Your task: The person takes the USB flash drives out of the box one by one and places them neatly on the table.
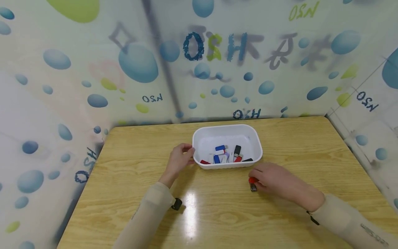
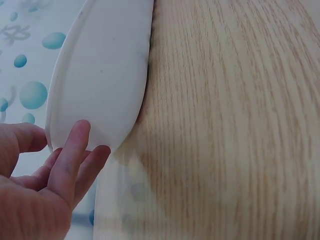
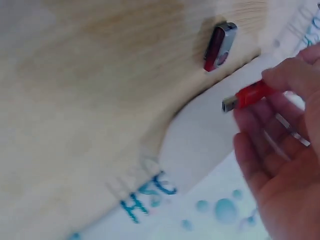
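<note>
A white plastic tub [image 1: 227,165] stands toward the back of the table, with several USB flash drives [image 1: 220,148] in blue, red, black and white inside. My left hand [image 1: 180,159] holds the tub's left end, one digit at the rim and other fingers along the outer wall [image 2: 100,65]. Right of the tub's front corner, my right hand [image 1: 270,178] pinches a red USB flash drive [image 3: 252,95], its metal plug bare. A second flash drive [image 3: 220,46], dark red with a silver swivel cover, lies on the table. A shiny strip [image 3: 292,130] shows by the right fingers; its kind is unclear.
The wood-grain table [image 1: 140,145] meets a wall covering [image 1: 93,69] with blue and green drop prints at its back and sides. Dark wrist devices [image 1: 177,204] sit at both sleeves. Light glares off the table front.
</note>
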The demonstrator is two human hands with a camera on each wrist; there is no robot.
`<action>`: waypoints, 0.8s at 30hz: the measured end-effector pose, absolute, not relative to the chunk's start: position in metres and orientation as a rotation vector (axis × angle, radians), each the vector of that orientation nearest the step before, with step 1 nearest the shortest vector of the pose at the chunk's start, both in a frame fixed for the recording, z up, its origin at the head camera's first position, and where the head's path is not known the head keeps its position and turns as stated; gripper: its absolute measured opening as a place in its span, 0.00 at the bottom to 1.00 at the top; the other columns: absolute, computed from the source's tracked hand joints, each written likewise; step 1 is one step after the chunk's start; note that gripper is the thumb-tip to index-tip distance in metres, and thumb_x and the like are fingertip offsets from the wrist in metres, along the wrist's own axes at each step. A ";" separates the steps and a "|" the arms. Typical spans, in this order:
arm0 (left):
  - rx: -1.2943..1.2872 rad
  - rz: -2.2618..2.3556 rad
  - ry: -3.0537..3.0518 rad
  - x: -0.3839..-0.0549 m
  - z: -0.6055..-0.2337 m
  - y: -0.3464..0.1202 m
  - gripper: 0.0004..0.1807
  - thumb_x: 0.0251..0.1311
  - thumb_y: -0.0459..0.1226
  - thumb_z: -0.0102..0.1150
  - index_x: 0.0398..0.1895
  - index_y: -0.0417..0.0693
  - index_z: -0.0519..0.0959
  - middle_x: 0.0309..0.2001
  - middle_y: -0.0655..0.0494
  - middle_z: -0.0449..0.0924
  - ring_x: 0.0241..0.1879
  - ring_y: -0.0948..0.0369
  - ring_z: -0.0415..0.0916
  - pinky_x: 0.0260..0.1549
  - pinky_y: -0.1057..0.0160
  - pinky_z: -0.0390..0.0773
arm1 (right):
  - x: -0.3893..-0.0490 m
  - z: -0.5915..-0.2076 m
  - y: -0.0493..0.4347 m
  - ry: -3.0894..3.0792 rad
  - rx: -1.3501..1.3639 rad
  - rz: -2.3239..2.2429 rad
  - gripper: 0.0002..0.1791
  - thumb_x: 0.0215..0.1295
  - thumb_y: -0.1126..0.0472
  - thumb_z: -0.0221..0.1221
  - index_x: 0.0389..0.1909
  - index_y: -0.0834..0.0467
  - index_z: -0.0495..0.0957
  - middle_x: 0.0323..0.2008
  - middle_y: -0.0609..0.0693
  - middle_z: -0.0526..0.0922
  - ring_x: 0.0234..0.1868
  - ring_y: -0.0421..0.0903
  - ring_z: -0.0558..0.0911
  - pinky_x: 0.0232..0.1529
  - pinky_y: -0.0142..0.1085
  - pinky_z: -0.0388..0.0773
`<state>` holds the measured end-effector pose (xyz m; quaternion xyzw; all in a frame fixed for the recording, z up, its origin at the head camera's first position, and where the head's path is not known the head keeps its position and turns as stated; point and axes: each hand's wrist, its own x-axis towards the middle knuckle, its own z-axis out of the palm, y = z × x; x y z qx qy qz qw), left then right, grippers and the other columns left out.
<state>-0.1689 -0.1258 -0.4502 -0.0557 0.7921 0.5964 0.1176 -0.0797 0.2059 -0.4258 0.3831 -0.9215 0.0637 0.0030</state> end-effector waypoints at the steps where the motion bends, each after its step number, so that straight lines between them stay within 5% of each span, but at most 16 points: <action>1: -0.164 1.746 2.317 -0.169 -0.451 -0.126 0.16 0.74 0.34 0.58 0.58 0.32 0.76 0.55 0.38 0.78 0.46 0.49 0.83 0.44 0.55 0.89 | -0.081 -0.424 0.203 -2.822 1.297 0.146 0.13 0.59 0.62 0.74 0.43 0.55 0.82 0.37 0.45 0.81 0.36 0.41 0.78 0.39 0.37 0.84; 7: -0.162 1.722 2.331 -0.170 -0.452 -0.126 0.16 0.74 0.34 0.58 0.59 0.33 0.76 0.55 0.38 0.78 0.47 0.48 0.83 0.43 0.56 0.90 | -0.084 -0.425 0.187 -2.516 1.613 -0.242 0.14 0.63 0.61 0.71 0.48 0.51 0.82 0.43 0.43 0.83 0.44 0.44 0.78 0.48 0.38 0.82; 14: -0.163 1.703 2.351 -0.170 -0.453 -0.125 0.16 0.75 0.35 0.58 0.59 0.34 0.76 0.55 0.39 0.78 0.47 0.49 0.83 0.42 0.57 0.90 | -0.084 -0.445 0.177 -2.225 1.786 -0.454 0.14 0.64 0.57 0.69 0.49 0.47 0.82 0.44 0.41 0.83 0.42 0.42 0.77 0.39 0.33 0.75; 24: -0.173 1.699 2.353 -0.169 -0.452 -0.126 0.16 0.75 0.35 0.57 0.59 0.34 0.76 0.55 0.39 0.78 0.46 0.49 0.83 0.42 0.57 0.90 | -0.090 -0.458 0.178 -2.166 1.825 -0.390 0.09 0.68 0.56 0.64 0.48 0.46 0.82 0.47 0.43 0.83 0.45 0.43 0.79 0.39 0.35 0.76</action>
